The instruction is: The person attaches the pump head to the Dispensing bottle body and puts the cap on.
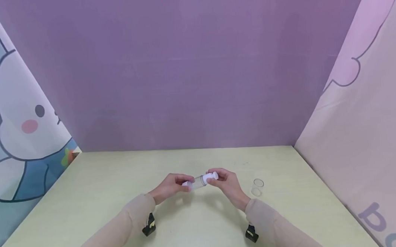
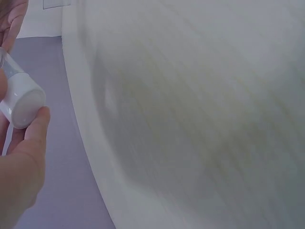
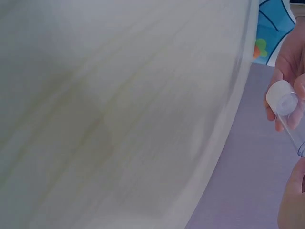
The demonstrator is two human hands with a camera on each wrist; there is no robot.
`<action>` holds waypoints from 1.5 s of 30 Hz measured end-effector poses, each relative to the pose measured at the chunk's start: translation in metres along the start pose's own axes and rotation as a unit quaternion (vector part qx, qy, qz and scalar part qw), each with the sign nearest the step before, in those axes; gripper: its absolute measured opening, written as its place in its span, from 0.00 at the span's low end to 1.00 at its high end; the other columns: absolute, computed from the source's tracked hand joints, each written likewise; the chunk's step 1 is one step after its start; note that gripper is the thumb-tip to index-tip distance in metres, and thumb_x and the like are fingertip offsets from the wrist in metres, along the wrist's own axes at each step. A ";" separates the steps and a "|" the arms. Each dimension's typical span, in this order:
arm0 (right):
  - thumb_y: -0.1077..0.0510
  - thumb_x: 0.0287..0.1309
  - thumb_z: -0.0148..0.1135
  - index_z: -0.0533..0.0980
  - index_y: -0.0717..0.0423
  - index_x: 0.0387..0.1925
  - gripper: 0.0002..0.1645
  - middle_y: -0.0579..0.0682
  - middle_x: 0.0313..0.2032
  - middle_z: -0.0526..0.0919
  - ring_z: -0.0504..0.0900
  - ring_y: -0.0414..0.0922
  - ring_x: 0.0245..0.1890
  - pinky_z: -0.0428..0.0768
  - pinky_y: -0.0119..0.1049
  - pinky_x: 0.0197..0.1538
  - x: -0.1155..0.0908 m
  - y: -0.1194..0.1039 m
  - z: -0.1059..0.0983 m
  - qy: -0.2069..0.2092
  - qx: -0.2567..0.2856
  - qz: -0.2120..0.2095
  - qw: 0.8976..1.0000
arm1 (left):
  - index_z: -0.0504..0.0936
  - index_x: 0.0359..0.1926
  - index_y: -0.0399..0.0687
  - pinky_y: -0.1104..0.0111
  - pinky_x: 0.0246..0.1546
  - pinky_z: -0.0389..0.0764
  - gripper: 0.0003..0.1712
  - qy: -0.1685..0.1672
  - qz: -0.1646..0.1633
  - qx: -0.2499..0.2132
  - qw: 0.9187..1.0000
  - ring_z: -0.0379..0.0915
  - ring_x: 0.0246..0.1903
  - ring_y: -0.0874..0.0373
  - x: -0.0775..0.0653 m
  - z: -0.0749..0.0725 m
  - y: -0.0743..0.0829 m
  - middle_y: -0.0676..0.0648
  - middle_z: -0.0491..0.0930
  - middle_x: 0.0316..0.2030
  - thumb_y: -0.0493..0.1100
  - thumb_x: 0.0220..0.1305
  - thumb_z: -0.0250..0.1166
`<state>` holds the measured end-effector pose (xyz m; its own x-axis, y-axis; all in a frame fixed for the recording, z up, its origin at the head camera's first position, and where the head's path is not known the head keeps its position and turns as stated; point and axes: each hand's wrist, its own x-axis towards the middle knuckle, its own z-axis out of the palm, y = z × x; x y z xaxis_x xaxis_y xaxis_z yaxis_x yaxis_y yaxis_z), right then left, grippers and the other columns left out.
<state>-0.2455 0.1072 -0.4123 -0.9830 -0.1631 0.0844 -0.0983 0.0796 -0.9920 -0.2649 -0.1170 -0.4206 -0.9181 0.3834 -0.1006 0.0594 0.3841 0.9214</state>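
Note:
A small clear cylindrical bottle (image 1: 197, 183) with white parts at both ends is held tilted above the table, its right end a little higher. My left hand (image 1: 172, 187) grips the white left end (image 2: 27, 102) between thumb and fingers. With the right hand (image 1: 229, 185) I pinch the white right part (image 1: 209, 177), which has a narrower tip. To the right of that hand, a clear open cylinder like a cap (image 1: 257, 187) stands on the table. Only part of the bottle shows in each wrist view.
The pale table (image 1: 126, 172) meets a purple panel (image 1: 188, 71) at its far edge. Printed cloths with cartoon shapes hang at the left (image 1: 26, 110) and right (image 1: 363, 141). Black wrist devices (image 1: 149, 226) sit under both sleeves.

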 end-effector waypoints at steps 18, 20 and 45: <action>0.59 0.49 0.65 0.77 0.58 0.46 0.19 0.52 0.43 0.81 0.77 0.41 0.40 0.78 0.34 0.47 -0.002 0.000 -0.001 0.000 -0.021 0.013 1.000 | 0.77 0.53 0.46 0.58 0.52 0.72 0.21 -0.011 0.007 -0.003 1.000 0.70 0.52 0.52 0.001 0.003 -0.005 0.45 0.74 0.55 0.40 0.56 0.64; 0.58 0.49 0.66 0.77 0.56 0.45 0.19 0.51 0.43 0.81 0.77 0.41 0.41 0.78 0.34 0.47 -0.002 0.000 -0.001 0.000 -0.025 0.016 1.000 | 0.78 0.52 0.47 0.58 0.52 0.72 0.21 -0.011 0.003 -0.002 1.000 0.70 0.52 0.53 0.001 0.003 -0.005 0.45 0.74 0.55 0.40 0.56 0.64; 0.60 0.48 0.66 0.74 0.54 0.52 0.26 0.51 0.52 0.77 0.74 0.43 0.50 0.74 0.36 0.54 0.002 0.004 0.002 -0.043 0.013 -0.011 0.999 | 0.78 0.52 0.50 0.60 0.50 0.74 0.20 -0.007 0.007 0.010 1.000 0.70 0.50 0.53 0.002 -0.003 -0.005 0.46 0.75 0.54 0.41 0.56 0.63</action>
<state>-0.2480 0.1052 -0.4166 -0.9635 -0.2489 0.0989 -0.1144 0.0488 -0.9922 -0.2682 -0.1204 -0.4240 -0.9118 0.4002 -0.0922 0.0808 0.3948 0.9152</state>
